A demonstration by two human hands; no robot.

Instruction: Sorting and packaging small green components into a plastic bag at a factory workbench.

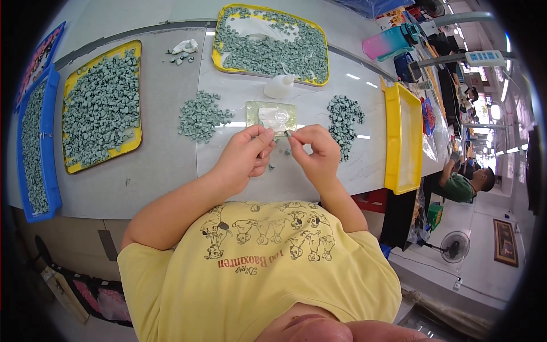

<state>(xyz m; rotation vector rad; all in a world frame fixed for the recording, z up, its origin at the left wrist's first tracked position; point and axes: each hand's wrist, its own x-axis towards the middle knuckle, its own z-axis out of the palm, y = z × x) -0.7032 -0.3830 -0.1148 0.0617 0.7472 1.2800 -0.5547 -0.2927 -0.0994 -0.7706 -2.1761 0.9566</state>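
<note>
My right hand [315, 149] pinches a small dark green piece [288, 133] between thumb and index finger, at the near edge of a square yellowish-green pad [289, 108]. Close by on the left, my left hand [246, 153] is closed, thumb against index finger; anything in it is too small to make out. A whitish translucent patch [273, 118] covers the middle of the pad. Just beyond it stands a white squeeze bottle [278, 87]. Loose light green pieces form a pile [202, 117] to the left, and a darker pile [343, 119] lies to the right.
Yellow trays of green pieces stand at the far middle [268, 54] and left [102, 108]. A blue bin [50, 142] borders the left edge, a yellow bin [403, 137] the right. A pink-and-teal bottle [390, 43] lies toward the back right. Another person [464, 183] is farther right.
</note>
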